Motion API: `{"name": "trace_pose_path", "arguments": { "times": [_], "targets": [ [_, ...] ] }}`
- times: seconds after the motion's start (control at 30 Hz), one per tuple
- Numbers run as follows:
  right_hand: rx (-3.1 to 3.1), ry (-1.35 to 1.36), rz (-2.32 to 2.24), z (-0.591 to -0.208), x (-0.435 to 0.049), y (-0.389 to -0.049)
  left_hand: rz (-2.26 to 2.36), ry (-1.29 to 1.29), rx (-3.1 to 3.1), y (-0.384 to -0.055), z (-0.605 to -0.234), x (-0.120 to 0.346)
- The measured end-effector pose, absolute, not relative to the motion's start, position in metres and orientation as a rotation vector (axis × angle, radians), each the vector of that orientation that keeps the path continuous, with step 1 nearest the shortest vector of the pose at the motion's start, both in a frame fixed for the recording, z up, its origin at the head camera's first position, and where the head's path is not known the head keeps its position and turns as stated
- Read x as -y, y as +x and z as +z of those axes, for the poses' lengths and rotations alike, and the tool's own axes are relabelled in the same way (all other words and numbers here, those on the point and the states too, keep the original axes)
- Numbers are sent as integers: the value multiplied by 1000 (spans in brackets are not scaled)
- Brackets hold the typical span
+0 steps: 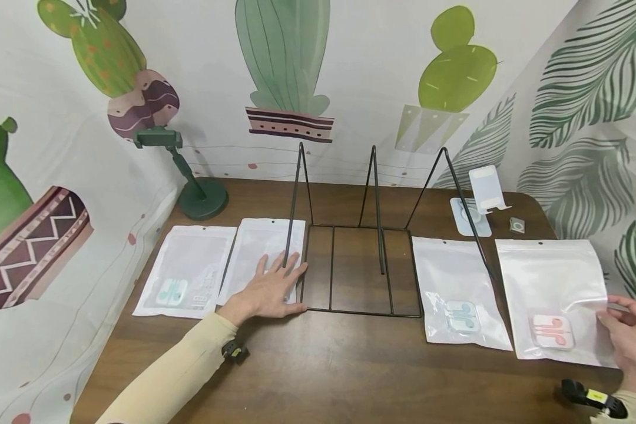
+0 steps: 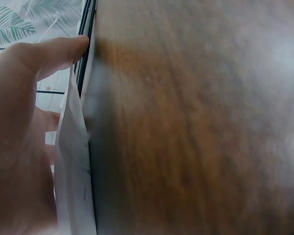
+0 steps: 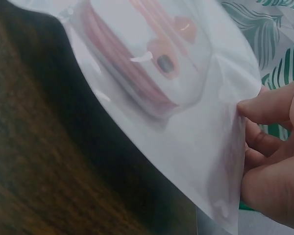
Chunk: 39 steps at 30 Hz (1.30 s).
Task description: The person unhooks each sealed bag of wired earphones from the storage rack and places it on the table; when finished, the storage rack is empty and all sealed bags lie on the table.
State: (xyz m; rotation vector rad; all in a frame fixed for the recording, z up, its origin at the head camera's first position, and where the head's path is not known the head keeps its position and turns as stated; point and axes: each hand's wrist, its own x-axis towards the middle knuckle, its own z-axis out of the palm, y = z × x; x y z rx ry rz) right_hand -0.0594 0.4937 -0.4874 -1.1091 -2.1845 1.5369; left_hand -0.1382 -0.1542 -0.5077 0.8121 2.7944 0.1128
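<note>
My left hand [image 1: 270, 291] lies with fingers spread on a white zip bag [image 1: 254, 241], its thumb tip at the front left corner of a black wire rack [image 1: 379, 235]. From the left wrist view, that bag [image 2: 73, 161] appears edge-on beneath the palm. At the far right, my right hand [image 1: 633, 335] pinches the right edge of another white zip bag [image 1: 551, 277] between thumb and fingers. Inside it is a clear case of pink earphones [image 1: 553, 331], also seen close up in the right wrist view. This bag's lower edge [image 3: 152, 169] is lifted off the table there.
A white bag with pale green earphones [image 1: 172, 291] lies far left; one with pale blue earphones [image 1: 462, 316] lies right of the rack. Behind stand a green phone stand [image 1: 201, 197] and a white phone stand [image 1: 486, 188]. A small square object [image 1: 516, 225] sits beside the latter.
</note>
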Motion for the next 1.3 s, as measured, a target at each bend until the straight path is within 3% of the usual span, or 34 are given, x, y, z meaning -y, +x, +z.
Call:
{"name": "trace_pose_path", "arguments": {
  "times": [0.27,1.3],
  "targets": [
    [2527,-1232,1091,-513,-516,-71,134,821,-2802,-138,-506,155],
    [2751,-1226,962,-520,-515,-77,94,792,-2768,-139,-509,155]
  ]
}}
